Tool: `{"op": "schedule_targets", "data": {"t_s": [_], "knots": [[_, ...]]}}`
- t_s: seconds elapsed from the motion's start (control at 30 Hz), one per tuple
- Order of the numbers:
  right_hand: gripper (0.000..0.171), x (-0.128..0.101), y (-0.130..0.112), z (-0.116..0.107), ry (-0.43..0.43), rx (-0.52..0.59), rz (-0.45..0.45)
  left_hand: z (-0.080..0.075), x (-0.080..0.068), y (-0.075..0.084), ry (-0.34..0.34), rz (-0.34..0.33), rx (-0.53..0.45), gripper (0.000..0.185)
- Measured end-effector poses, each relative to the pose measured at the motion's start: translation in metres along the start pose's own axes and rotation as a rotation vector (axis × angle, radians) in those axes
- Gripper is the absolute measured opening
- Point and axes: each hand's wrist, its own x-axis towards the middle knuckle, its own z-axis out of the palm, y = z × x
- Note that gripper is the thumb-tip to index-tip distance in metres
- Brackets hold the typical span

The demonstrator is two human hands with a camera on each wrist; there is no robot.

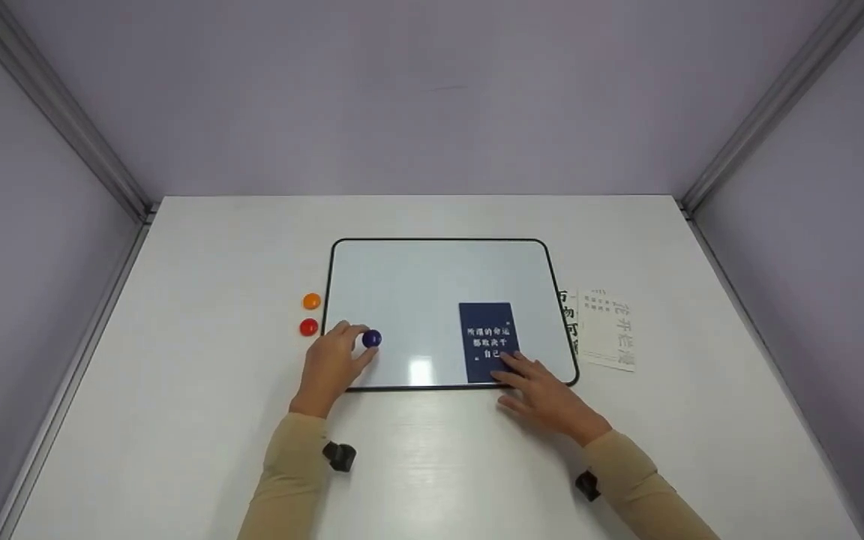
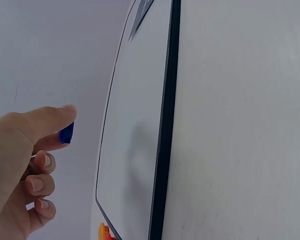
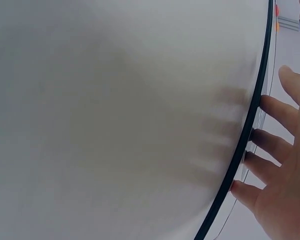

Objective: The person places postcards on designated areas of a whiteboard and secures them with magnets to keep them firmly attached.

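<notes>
Your left hand (image 1: 333, 358) pinches the blue magnet (image 1: 372, 339) between thumb and forefinger, at the lower left of the whiteboard (image 1: 432, 277). In the head view I cannot tell if the magnet touches the board or stays just above it. Your right hand (image 1: 544, 391) lies flat with straight fingers, grasping nothing, and its fingertips press the lower edge of the dark card (image 1: 487, 341) at the lower right of the board.

I think the risk is in the card: only the fingertips hold it, so it can slide or turn if the pressure becomes lighter. The magnet can also snap onto the board too early, well apart from the card. The orange magnet (image 1: 312, 301) and the red magnet (image 1: 309, 327) wait on the bench (image 1: 177, 420), left of the board.
</notes>
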Motion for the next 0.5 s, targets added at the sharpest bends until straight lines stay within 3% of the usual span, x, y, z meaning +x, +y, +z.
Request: {"op": "schedule_targets", "data": {"t_s": [0.5], "knots": [[0.047, -0.001, 0.002, 0.002, 0.039, 0.003, -0.032, 0.003, 0.009, 0.016, 0.030, 0.074, 0.015, 0.036]]}}
